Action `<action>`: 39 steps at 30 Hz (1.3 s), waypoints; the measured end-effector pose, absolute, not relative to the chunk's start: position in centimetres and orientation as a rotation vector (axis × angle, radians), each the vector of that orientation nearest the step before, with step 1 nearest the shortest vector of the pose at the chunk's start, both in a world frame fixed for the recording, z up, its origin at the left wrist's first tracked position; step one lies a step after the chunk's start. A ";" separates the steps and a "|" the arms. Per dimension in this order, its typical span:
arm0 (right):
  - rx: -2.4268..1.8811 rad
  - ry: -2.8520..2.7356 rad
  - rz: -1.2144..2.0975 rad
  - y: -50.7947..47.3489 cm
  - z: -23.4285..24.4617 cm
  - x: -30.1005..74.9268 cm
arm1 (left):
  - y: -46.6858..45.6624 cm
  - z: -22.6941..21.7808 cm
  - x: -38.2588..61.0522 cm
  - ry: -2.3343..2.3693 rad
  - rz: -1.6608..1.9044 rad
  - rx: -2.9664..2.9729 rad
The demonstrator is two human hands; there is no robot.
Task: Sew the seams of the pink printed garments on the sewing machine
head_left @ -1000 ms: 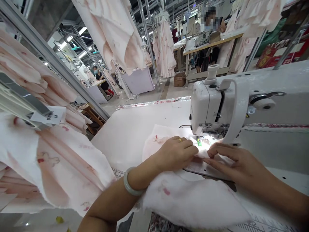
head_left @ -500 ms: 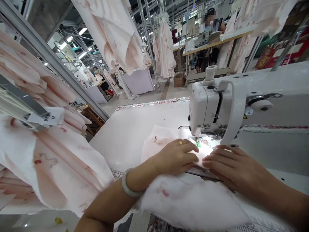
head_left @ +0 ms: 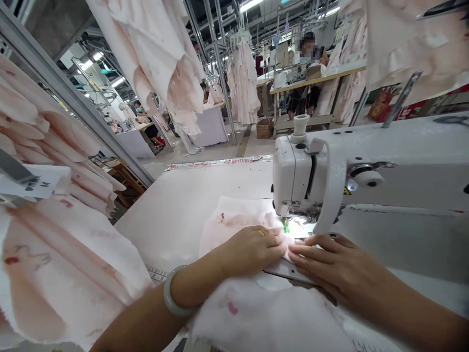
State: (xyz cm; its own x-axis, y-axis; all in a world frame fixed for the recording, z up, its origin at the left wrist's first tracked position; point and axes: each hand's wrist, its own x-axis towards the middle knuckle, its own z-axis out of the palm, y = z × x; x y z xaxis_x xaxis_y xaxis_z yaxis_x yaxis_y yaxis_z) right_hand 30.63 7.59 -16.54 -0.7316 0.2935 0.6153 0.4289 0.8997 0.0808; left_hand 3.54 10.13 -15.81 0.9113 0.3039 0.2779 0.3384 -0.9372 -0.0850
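A white sewing machine (head_left: 311, 171) stands on a white table (head_left: 190, 200). Pale pink printed fabric (head_left: 238, 217) lies under its needle (head_left: 285, 226) and bunches toward me in a fluffy heap (head_left: 264, 318). My left hand (head_left: 249, 252), with a ring and a pale bangle on the wrist, lies palm down on the fabric just left of the needle, fingers together. My right hand (head_left: 330, 266) rests flat on the fabric just right of it, fingers stretched out toward the left hand's fingertips.
Pink garments (head_left: 54, 234) hang on a rack at my left, one with a size tag (head_left: 36, 182). More pink garments (head_left: 242, 83) hang from rails behind. A person (head_left: 308, 54) sits at a far sewing table; another person (head_left: 141, 110) works at the left rear.
The view has shifted, so machine and hands sit lower and further left. Both hands stay pressed on the fabric by the needle, fingertips now closer together.
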 end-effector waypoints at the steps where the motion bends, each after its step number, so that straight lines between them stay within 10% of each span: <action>1: -0.539 -2.441 -0.325 7.7 -16.7 30.7 | 10.4 -16.0 3.6 -0.522 -0.382 -2.919; 39: -0.760 -2.411 -0.182 8.9 -18.1 32.1 | 11.8 -15.3 4.1 -0.921 -0.135 -2.975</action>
State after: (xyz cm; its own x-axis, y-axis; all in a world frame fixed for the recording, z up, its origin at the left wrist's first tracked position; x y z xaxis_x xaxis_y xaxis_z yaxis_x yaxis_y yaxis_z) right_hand 32.12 8.89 -18.08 -0.6575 0.4789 0.5817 0.5607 0.8267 -0.0467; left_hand 4.05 11.75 -15.32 0.8218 0.5627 0.0900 0.5648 -0.8253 0.0025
